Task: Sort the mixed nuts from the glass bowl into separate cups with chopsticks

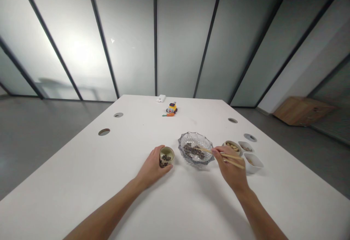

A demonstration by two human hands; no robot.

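My left hand (153, 166) is wrapped round a small cream cup (166, 164) with dark lettering, which stands on the table with a few dark seeds inside. My right hand (232, 169) grips a pair of wooden chopsticks (232, 157). Their tips reach into a clear cut-glass bowl (207, 145), down among many dark seeds (193, 151). Whether the tips pinch a seed is too small to tell. The glass bowl lies between my two hands.
Right of the glass bowl are a round cup of peanuts (232, 145) and two white dishes (245, 146) (256, 166) with small bits inside. Farther back on the white table (131, 145) lie a toy car (172, 108), a toy carrot (170, 115) and a white box (161, 98). Round holes (104, 132) pierce the tabletop.
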